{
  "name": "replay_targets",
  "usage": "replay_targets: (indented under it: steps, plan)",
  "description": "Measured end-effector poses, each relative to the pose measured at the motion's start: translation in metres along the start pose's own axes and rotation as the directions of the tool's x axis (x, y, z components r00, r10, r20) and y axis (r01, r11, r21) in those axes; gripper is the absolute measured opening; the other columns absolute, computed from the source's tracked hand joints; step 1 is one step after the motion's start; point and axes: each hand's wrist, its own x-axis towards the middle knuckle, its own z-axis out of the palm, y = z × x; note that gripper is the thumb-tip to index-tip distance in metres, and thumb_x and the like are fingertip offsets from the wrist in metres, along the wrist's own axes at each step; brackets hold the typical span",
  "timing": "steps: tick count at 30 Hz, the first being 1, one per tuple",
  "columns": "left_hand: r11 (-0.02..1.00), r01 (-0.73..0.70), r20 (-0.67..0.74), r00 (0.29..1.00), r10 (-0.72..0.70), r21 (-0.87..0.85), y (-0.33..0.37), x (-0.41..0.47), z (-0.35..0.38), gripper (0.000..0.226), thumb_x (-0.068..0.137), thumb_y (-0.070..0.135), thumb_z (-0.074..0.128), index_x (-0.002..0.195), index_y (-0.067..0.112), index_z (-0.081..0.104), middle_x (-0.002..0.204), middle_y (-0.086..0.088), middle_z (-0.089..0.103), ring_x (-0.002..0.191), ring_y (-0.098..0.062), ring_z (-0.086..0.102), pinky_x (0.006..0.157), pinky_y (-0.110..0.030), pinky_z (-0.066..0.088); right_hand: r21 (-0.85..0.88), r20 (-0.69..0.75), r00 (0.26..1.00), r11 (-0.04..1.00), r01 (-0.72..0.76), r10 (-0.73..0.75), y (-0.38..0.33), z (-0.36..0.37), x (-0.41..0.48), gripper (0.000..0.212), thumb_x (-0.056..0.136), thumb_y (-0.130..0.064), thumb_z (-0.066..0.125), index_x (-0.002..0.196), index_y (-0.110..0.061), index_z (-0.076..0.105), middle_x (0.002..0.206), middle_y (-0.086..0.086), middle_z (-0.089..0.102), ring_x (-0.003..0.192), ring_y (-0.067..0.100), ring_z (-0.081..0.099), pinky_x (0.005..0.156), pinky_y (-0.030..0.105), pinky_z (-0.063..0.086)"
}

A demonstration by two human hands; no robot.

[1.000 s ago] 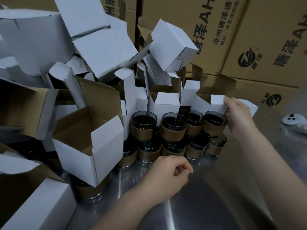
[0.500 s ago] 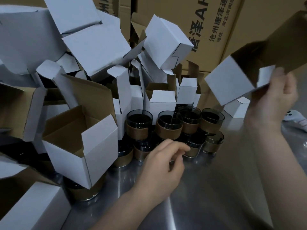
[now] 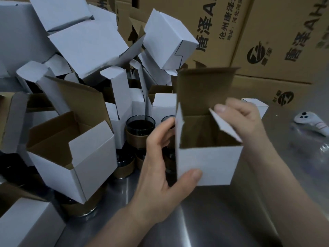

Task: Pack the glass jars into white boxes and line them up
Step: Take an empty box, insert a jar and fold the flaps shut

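Observation:
I hold an open white box [image 3: 210,163] upright in front of me above the steel table, its brown inside and raised lid flap facing me. My left hand [image 3: 160,168] grips its left lower corner, thumb on the front face. My right hand [image 3: 243,122] pinches the right side flap at the box's top. Behind the box stand several dark glass jars [image 3: 140,129] with brown cardboard bands, partly hidden by the box and my left hand.
A heap of open white boxes [image 3: 71,154] fills the left and back. Large brown printed cartons [image 3: 267,41] form a wall behind. A small closed white box [image 3: 256,104] and a white controller [image 3: 311,122] lie on the steel table [image 3: 213,220] at right.
My right hand brought the white box down from the upper right to the centre. My left hand left the jars and took hold of the box's left corner.

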Motion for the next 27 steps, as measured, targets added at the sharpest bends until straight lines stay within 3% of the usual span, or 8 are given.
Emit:
replay_targets:
  steps: [2,8,12,15,18,21,24,27]
  plan:
    - [0.999,0.029,0.018,0.999,-0.029,-0.02,0.001,-0.001,0.0,0.076,0.087,0.057,0.062,0.147,0.037,0.019,0.138,0.012,0.045,0.126,-0.026,0.051,0.094,-0.031,0.051,-0.09,0.195,0.979,0.995,-0.036,0.053,0.001,0.017,-0.006,0.048,0.091,-0.005,0.049,0.05,-0.03,0.054,0.048,-0.021,0.045,0.046,-0.003,0.044,0.05,0.006,0.033]
    - [0.992,0.119,0.048,0.991,-0.121,0.043,-0.002,-0.004,-0.001,0.091,0.077,0.049,0.076,0.148,0.049,0.018,0.142,0.004,0.043,0.128,-0.025,0.051,0.097,-0.039,0.052,-0.06,0.25,0.967,0.998,-0.032,0.046,0.002,0.02,-0.003,0.034,0.093,-0.018,0.057,0.065,-0.034,0.069,0.06,-0.019,0.061,0.057,-0.003,0.058,0.056,0.008,0.041]
    - [0.971,0.201,0.069,0.975,-0.211,0.127,-0.005,-0.006,0.001,0.09,0.069,0.051,0.079,0.14,0.056,0.025,0.135,0.02,0.044,0.124,-0.01,0.053,0.094,-0.038,0.052,-0.129,-0.079,0.997,0.992,-0.008,-0.002,0.011,0.004,0.003,0.037,0.092,-0.034,0.047,0.084,-0.007,0.071,0.075,0.015,0.067,0.067,0.02,0.058,0.062,0.028,0.047]
    - [0.952,0.282,0.062,0.955,-0.29,0.119,-0.007,-0.005,0.002,0.092,0.063,0.052,0.082,0.134,0.059,0.024,0.133,0.018,0.049,0.12,-0.008,0.056,0.096,-0.037,0.051,-0.298,-0.297,0.954,0.953,-0.05,-0.043,0.016,-0.007,0.007,0.025,0.098,-0.015,0.047,0.098,-0.019,0.071,0.095,-0.004,0.071,0.086,0.001,0.062,0.074,0.013,0.049]
    - [0.949,0.299,0.044,0.952,-0.305,0.101,-0.009,-0.004,0.004,0.092,0.06,0.047,0.084,0.129,0.056,0.023,0.129,0.013,0.054,0.117,-0.01,0.06,0.096,-0.031,0.051,-0.355,-0.249,0.952,0.897,-0.263,0.18,0.027,-0.023,0.011,0.025,0.097,-0.02,0.056,0.12,-0.023,0.065,0.116,-0.008,0.064,0.099,-0.012,0.057,0.078,0.002,0.044]
    - [0.946,0.31,0.03,0.949,-0.314,0.095,-0.008,-0.004,0.004,0.092,0.059,0.044,0.085,0.126,0.054,0.023,0.125,0.009,0.058,0.114,-0.011,0.062,0.093,-0.026,0.051,-0.433,-0.072,0.894,0.793,-0.428,0.443,0.037,-0.035,0.011,0.05,0.09,-0.033,0.065,0.138,-0.027,0.05,0.13,-0.007,0.054,0.113,-0.001,0.053,0.079,0.003,0.042]
    - [0.941,0.326,0.025,0.944,-0.329,0.097,-0.007,-0.003,0.004,0.092,0.057,0.044,0.085,0.124,0.055,0.022,0.124,0.006,0.059,0.113,-0.011,0.063,0.094,-0.029,0.052,-0.482,0.004,0.847,0.743,-0.464,0.532,0.044,-0.042,0.009,0.064,0.082,-0.036,0.074,0.14,-0.028,0.047,0.133,-0.007,0.056,0.119,0.01,0.054,0.1,0.027,0.046]
    - [0.937,0.338,0.017,0.94,-0.34,0.09,-0.006,-0.003,0.005,0.092,0.056,0.043,0.086,0.122,0.056,0.022,0.123,0.007,0.06,0.113,-0.01,0.063,0.095,-0.031,0.052,-0.493,-0.012,0.857,0.743,-0.453,0.515,0.048,-0.044,0.009,0.063,0.078,-0.034,0.079,0.134,-0.028,0.053,0.125,-0.008,0.06,0.115,0.012,0.058,0.096,0.031,0.049]
